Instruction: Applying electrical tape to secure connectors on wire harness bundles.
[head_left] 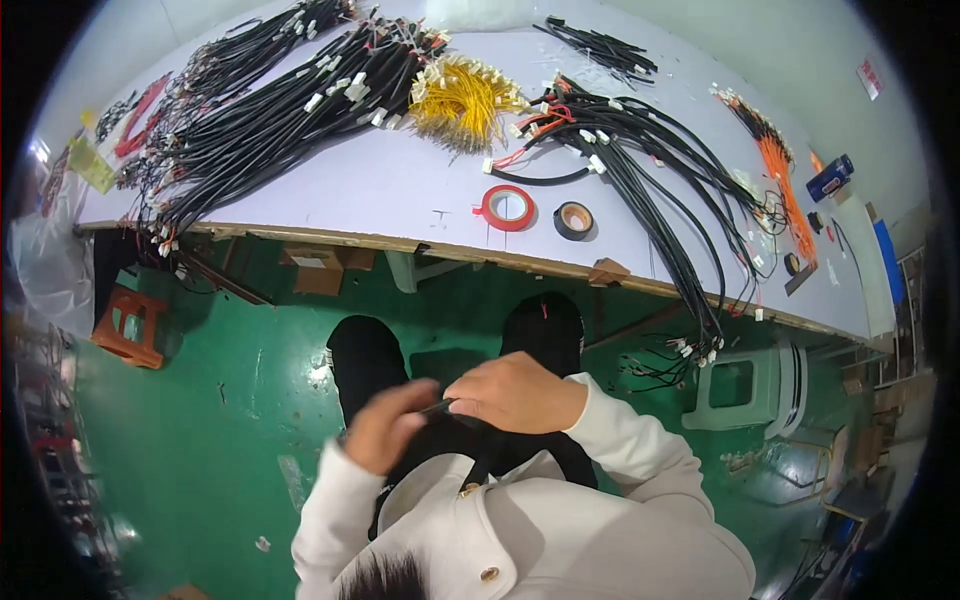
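Note:
Over my lap, my two hands meet in front of the cream jacket. My right hand (515, 392) is closed, fingers curled, at the end of a thin dark piece (437, 407). The other end of that piece runs to my left hand (390, 425), which is slightly blurred with its fingers bent around it. Only a short length shows between the hands, so its kind cannot be told. Both hands are below the table's front edge, between my black-trousered knees.
On the white table (390, 205) lie black cable bundles (300, 110), yellow wires (465, 100), orange wires (785, 185), red tape (508, 208) and black tape (574, 220). Cable ends (700, 345) overhang the front edge. An orange stool (130, 325) and a pale green stool (735, 390) flank me.

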